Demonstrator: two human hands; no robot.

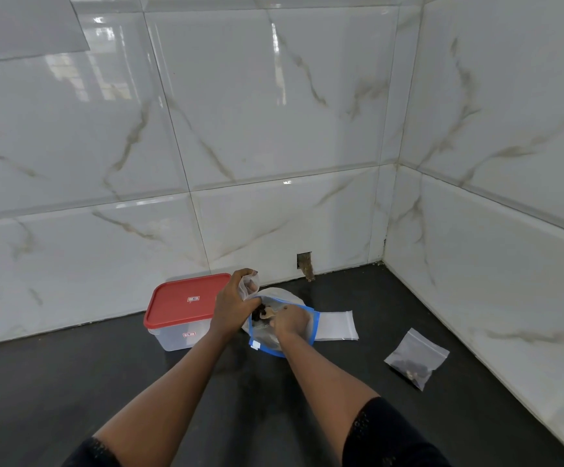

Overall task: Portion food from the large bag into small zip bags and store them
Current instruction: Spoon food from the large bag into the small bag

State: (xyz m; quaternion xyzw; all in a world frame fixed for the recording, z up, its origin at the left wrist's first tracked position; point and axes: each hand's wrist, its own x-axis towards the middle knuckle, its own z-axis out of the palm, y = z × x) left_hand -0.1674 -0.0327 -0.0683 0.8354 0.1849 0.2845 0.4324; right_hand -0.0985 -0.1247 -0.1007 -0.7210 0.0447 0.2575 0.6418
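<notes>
Two bare forearms in short dark sleeves (388,436) are extended from the bottom edge over a dark tabletop (72,382) set into a corner of white marble-patterned wall tiles (274,112). To the right, lying apart from the rest, a small zip bag (417,357) already holding a little dark food is seen flat on the tabletop. Farther in, the right hand (289,320) is placed inside the mouth of the large bag (270,345), a clear bag with a blue zip edge, its fingers curled near a clump of dark food (261,313); whether anything is actually gripped cannot be told. The left hand (235,305) is closed around the gathered top of a small clear bag (250,284), which is held upright just above the large bag's opening. Just right of the large bag, a flat stack of empty zip bags (336,325) is laid on the tabletop. To the left, touching distance from the left wrist, a clear plastic container (173,335) with a red lid (186,299) is stood against the back wall. Behind the hands, a small broken notch (305,262) is seen at the base of the tiles.
</notes>
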